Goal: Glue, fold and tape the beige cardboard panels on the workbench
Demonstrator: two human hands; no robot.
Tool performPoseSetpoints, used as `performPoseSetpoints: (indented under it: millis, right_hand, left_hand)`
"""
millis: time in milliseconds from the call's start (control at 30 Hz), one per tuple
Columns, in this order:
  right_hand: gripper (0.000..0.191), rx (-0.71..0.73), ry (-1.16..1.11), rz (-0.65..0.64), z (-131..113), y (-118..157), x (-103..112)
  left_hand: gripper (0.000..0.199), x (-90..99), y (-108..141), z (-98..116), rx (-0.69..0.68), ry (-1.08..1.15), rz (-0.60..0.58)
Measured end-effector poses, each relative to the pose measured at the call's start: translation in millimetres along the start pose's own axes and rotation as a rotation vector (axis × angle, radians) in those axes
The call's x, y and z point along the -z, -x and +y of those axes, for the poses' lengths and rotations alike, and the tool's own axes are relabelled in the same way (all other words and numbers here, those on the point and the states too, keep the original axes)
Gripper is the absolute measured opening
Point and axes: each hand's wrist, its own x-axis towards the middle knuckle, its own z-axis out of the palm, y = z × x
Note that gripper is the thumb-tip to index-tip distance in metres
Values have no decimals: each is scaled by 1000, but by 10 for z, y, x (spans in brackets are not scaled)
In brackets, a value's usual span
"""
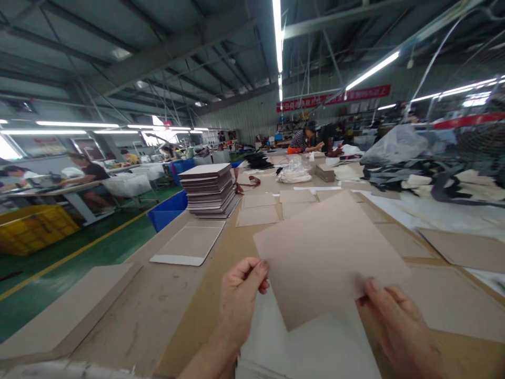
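Observation:
A beige rectangular sheet (335, 258), perhaps card or thin leather, is held up at a tilt over the table. My right hand (398, 321) pinches its lower right part, thumb on top. At the sheet's left edge is my left hand (244, 289), fingers curled and thumb pressed in at the edge. Beneath the sheet lies a stack of white sheets (307, 347), partly hidden by it and by my hands. To the left, a flat beige panel with a white strip (189, 242) lies in front of a tall stack of panels (209, 192).
Beige panels (256, 216) are laid out across the table, others (450, 300) at right. Dark and pale scraps (426, 179) and a clear plastic bag (394, 145) pile up at far right. A blue bin (168, 210) stands by the left edge. A co-worker (305, 139) is at the far end.

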Motion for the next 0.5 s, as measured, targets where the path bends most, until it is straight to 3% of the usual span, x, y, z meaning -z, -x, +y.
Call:
performPoseSetpoints:
  millis: [100, 233, 367, 500]
  right_hand:
    - [43, 39, -18, -14, -155, -110, 150]
    - [48, 76, 239, -9, -326, -201, 284]
    - [41, 151, 409, -46, -248, -218, 357]
    - [46, 78, 403, -106, -122, -153, 392]
  left_hand:
    - [27, 195, -5, 75, 23, 14, -69]
    - [28, 333, -4, 96, 107, 9, -141]
    - [30, 370, 17, 42, 159, -29, -128]
    - [33, 394, 5, -53, 177, -112, -95]
